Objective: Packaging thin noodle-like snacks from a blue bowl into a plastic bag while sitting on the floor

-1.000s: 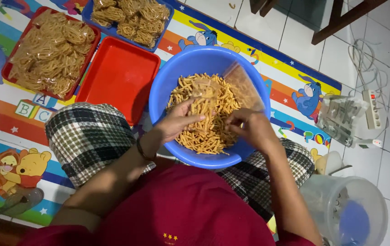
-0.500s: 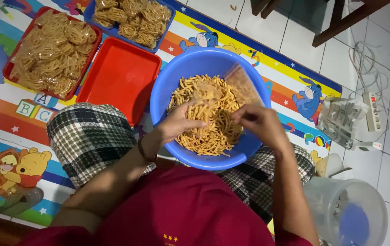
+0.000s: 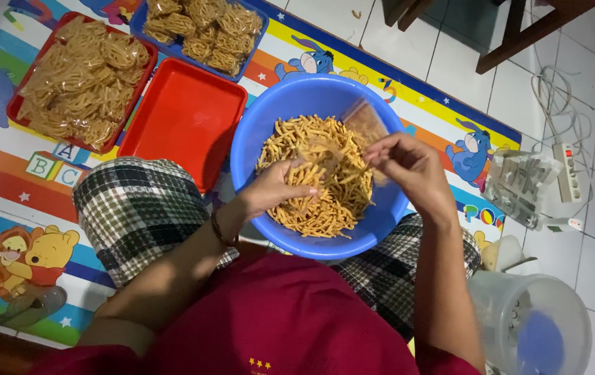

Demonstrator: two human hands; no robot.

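Note:
A blue plastic basin point(image 3: 255, 132) sits between my knees, filled with short golden snack sticks point(image 3: 325, 201). My left hand point(image 3: 276, 186) is closed on a handful of the sticks, lifted just above the pile. My right hand point(image 3: 408, 167) pinches the rim of a clear plastic bag point(image 3: 360, 125) that stands open over the sticks at the basin's far right side. Some sticks lie inside the bag.
An empty red tray point(image 3: 186, 118) lies left of the basin. A second red tray point(image 3: 82, 80) and a blue tray point(image 3: 203, 28) hold bagged fried snacks. A power strip point(image 3: 567, 173), a clear bucket point(image 3: 533, 326) and chair legs point(image 3: 513, 42) stand to the right on tiles.
My left hand has scooped up sticks and risen toward the bag. My right hand has lifted the bag's rim slightly higher and to the right.

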